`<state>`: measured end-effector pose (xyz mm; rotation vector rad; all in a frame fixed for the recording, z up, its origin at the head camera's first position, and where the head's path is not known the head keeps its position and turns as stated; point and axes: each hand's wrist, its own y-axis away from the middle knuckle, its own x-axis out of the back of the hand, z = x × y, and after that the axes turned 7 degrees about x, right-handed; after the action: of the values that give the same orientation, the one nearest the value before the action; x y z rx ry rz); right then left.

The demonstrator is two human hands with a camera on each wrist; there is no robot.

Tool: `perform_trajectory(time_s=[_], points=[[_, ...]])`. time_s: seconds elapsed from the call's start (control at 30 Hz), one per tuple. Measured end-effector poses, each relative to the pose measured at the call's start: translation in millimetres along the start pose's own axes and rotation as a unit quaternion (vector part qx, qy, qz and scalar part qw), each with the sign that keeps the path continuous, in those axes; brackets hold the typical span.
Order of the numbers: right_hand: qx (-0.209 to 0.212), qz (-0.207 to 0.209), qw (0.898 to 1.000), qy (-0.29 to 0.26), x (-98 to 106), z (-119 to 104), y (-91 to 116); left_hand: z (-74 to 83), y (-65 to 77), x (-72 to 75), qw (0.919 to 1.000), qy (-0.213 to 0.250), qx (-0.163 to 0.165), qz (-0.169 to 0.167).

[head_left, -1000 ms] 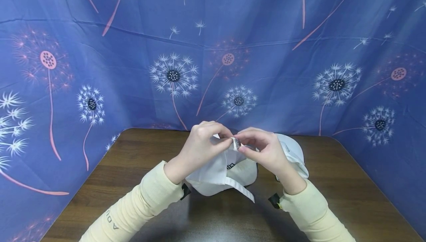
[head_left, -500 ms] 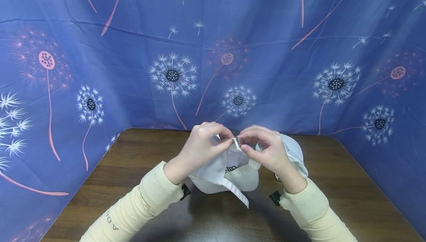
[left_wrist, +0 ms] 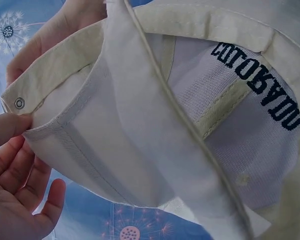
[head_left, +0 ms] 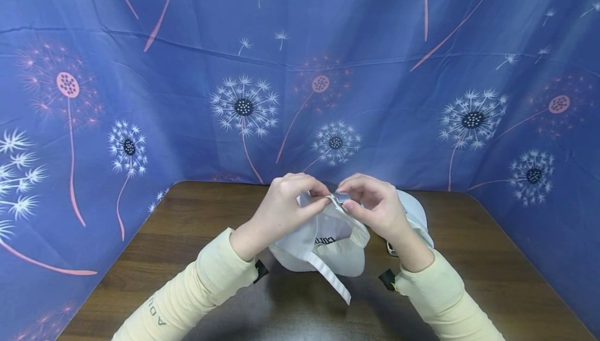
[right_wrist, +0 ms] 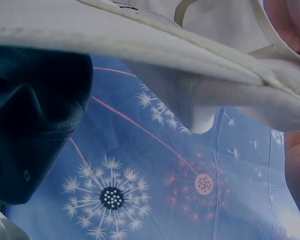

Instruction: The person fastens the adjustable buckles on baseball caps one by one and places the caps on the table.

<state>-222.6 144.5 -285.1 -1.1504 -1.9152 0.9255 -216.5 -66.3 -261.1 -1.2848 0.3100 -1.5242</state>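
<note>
A white baseball cap [head_left: 292, 239] is held up above the table, its inside facing me. Mirrored dark lettering [left_wrist: 260, 82] runs across its inside. My left hand [head_left: 291, 203] pinches the edge of the back opening between thumb and fingers; a small metal eyelet [left_wrist: 20, 103] sits by the thumb. At the same edge, my right hand [head_left: 375, 206] pinches a small shiny metal buckle [head_left: 341, 198] with thumb and fingertips. The cap's loose strap [head_left: 332, 279] hangs down toward me. How the buckle's parts lie is partly hidden by the fingers.
Behind my right hand, another white cap [head_left: 414, 213] lies on the brown wooden table [head_left: 187, 226]. In the right wrist view, a dark stitched thing [right_wrist: 35, 130] hangs at the left. A blue dandelion-print cloth [head_left: 178, 96] stands around the table's back and sides.
My right fingers have shifted slightly up and right, and more of the metal buckle shows, tilted out from the edge. The loose strap has swung left and down. My left hand stays nearly still.
</note>
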Motion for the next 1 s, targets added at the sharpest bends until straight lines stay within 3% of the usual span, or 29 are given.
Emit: perform_trajectory(time_s=[0.23, 0.43, 0.8, 1.0], points=[[-0.003, 0.008, 1.0, -0.024, -0.9, 0.9, -0.5, 0.5, 1.8, 2.8, 1.0, 0.007, -0.001, 0.001], [-0.011, 0.012, 0.999, -0.027, -1.4, 1.5, -0.2, 5.2, 12.0, 11.2, 0.9994, 0.024, 0.013, 0.019], [-0.041, 0.032, 0.999, -0.009, -0.7, 1.2, 3.3, 8.4, 54.7, 12.3, 0.9945, 0.024, 0.101, 0.014], [-0.052, 0.048, 0.997, -0.004, -0.4, 0.7, 5.9, -0.1, 80.2, 7.7, 0.9845, 0.023, 0.174, -0.009]])
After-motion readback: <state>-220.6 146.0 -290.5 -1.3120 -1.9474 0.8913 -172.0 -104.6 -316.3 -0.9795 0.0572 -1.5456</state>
